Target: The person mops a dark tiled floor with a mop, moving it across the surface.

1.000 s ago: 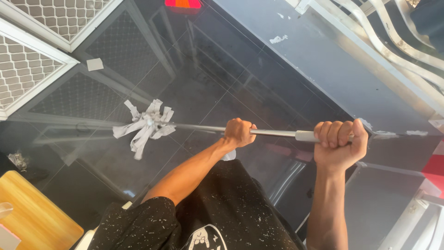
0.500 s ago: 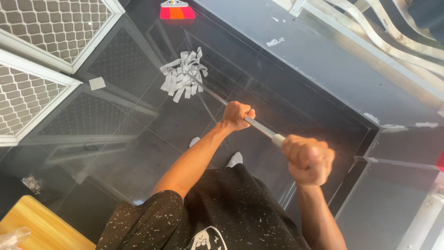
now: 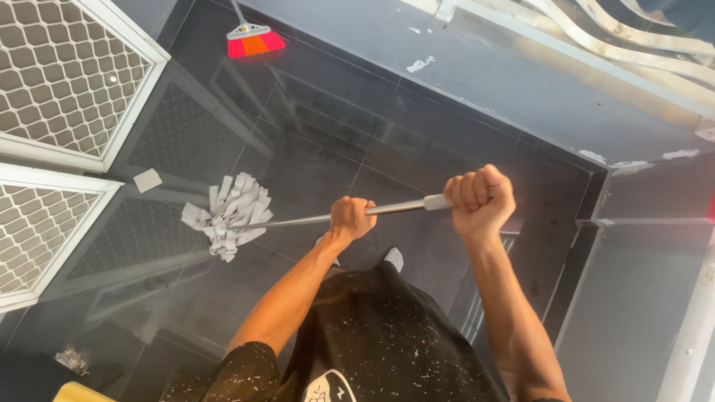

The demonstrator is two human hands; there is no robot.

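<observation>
Gripping mop handle (image 3: pixel 298 220) with both fists, left hand (image 3: pixel 351 217) and right hand (image 3: pixel 480 199); mop head (image 3: pixel 229 214) mid-frame left on glossy, apparently wet floor (image 3: pixel 417 134).

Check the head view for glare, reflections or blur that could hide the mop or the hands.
Head view: sharp, no motion blur; the glossy dark tiled floor mirrors the white mesh screens, yet the grey strip mop head, left hand and right hand on the metal handle stay clear; wide-angle bending at edges.
</observation>
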